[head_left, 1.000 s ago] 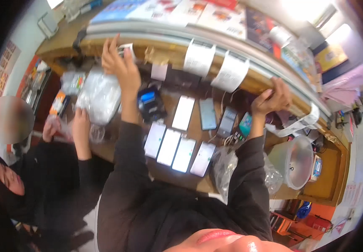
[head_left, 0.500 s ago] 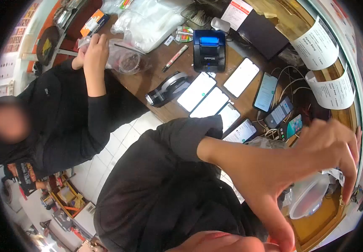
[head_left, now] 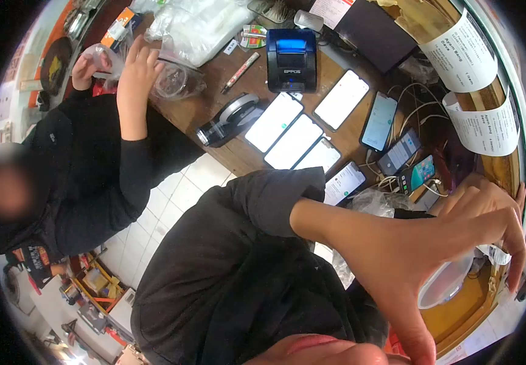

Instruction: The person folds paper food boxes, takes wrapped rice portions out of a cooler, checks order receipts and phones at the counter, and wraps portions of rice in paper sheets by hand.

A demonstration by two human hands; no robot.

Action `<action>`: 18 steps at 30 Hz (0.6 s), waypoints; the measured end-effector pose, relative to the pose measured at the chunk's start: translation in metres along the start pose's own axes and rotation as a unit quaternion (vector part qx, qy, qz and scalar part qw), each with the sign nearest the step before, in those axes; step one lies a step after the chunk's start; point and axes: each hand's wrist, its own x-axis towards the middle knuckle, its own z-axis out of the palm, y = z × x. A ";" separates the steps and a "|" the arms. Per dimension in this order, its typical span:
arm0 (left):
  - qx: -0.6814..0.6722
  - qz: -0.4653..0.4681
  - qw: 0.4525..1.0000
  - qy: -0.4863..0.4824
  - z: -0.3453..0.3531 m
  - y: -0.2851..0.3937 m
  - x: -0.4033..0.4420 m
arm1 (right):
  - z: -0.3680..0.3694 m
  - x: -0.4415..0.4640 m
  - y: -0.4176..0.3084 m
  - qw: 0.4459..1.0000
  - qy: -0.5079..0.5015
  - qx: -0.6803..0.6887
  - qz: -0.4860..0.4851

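Observation:
Close to the camera, my left hand (head_left: pixel 415 249) reaches across from a black short sleeve (head_left: pixel 275 188), back of the hand showing. Its thumb and curled fingers are spread wide apart in a C shape, with nothing visible gripped between them. Through that gap a round translucent plastic container (head_left: pixel 442 289) shows, partly covered by the hand. Beyond the knuckles lies a phone with a colourful screen (head_left: pixel 418 174), nearest of several lit phones. Crumpled clear plastic (head_left: pixel 375 204) sits beside the wrist. No part of my right hand can be made out.
A wooden table (head_left: pixel 232 158) carries a black receipt printer (head_left: pixel 292 61), a tape dispenser (head_left: pixel 229 121), a marker (head_left: pixel 240 73), plastic bags (head_left: pixel 205 30) and tangled white cables (head_left: pixel 415 115). Printed receipts (head_left: pixel 460 58) hang at right. A co-worker's hands (head_left: pixel 135 76) handle a clear bag at left.
The view has shifted slightly, moving the table items left and up. My left hand keeps its spread shape, a little lower right. The co-worker's hands have moved apart around the bag.

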 end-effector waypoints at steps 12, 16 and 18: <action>0.509 -0.131 0.787 0.323 -0.216 -0.021 -0.051 | -0.007 -0.007 0.027 0.998 -0.055 0.021 -0.004; 0.794 -0.333 0.406 0.305 -0.350 -0.045 -0.085 | -0.026 -0.015 0.037 0.984 -0.175 0.016 0.034; 0.792 -0.409 0.338 0.302 -0.354 -0.055 -0.074 | -0.027 -0.008 0.034 0.980 -0.187 0.032 0.051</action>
